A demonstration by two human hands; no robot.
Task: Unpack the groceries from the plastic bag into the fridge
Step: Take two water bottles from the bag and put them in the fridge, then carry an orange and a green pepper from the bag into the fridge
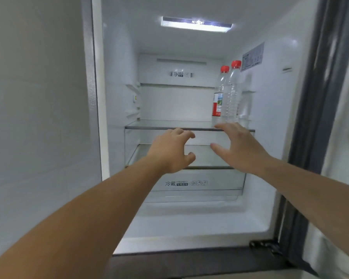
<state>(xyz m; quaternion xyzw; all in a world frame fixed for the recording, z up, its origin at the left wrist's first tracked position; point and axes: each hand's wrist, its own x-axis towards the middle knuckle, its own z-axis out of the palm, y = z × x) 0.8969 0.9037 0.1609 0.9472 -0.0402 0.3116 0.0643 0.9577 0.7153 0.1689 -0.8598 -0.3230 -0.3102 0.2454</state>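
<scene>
The fridge (117, 63) stands open in front of me, lit inside. Two clear water bottles with red caps stand upright at the right end of the upper glass shelf (149, 125): one with a red label (219, 97), the other (233, 93) just right of it and nearer to me. My left hand (172, 151) reaches in front of the shelves with fingers loosely curled and holds nothing. My right hand (237, 147) is spread with straight fingers just below and in front of the bottles, not touching them. The plastic bag is out of view.
A second glass shelf (141, 156) lies below the first, and under it a clear crisper drawer (197, 184) with printed labels. The open fridge door's dark seal (314, 117) runs down the right. A grey panel (38, 117) fills the left.
</scene>
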